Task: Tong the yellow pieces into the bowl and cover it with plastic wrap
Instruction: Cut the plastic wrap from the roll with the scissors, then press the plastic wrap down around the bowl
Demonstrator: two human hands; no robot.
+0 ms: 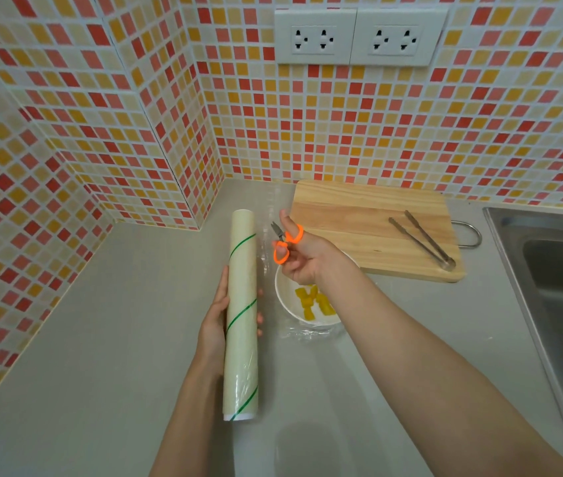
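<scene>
My left hand [216, 325] grips a long roll of plastic wrap [242, 315] with green stripes, held upright over the counter. A clear sheet [266, 259] runs from the roll to the right, over the white bowl [281, 297]. Several yellow pieces [311, 301] lie in the bowl. My right hand [302, 256] is above the bowl and holds small orange-handled scissors [283, 242], thumb and a finger through the loops, blades pointing up-left at the sheet beside the roll. Metal tongs [423, 241] rest on the wooden cutting board [348, 218].
The grey counter [101, 339] meets tiled walls at the back and left. A steel sink [555, 270] lies at the right edge. A metal ring handle [469, 235] sticks out from behind the board. Two wall sockets [359, 37] sit above.
</scene>
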